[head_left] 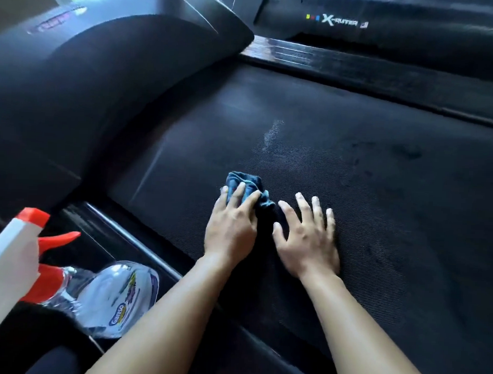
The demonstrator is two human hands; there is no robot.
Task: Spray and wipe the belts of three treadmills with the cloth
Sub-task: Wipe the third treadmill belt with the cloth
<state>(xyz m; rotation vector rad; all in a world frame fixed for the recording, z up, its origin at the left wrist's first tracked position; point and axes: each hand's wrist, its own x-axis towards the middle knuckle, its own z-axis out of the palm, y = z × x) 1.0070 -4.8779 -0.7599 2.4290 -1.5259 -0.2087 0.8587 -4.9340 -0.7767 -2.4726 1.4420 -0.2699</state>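
Note:
A black textured treadmill belt [353,169] fills the middle of the view, with a pale wet streak of spray on it. My left hand [232,223] presses a crumpled blue cloth [251,187] flat onto the belt with straight fingers. Just to its right, my right hand [308,237] rests palm down on the bare belt with its fingers spread. A clear spray bottle [110,296] with a white and red trigger head [16,261] lies at the lower left beside the belt, apart from both hands.
The treadmill's black motor cover [88,100] rises at the left. A glossy side rail [130,238] runs along the near edge and another [358,67] along the far edge. A second treadmill marked X-Runner [388,23] stands behind.

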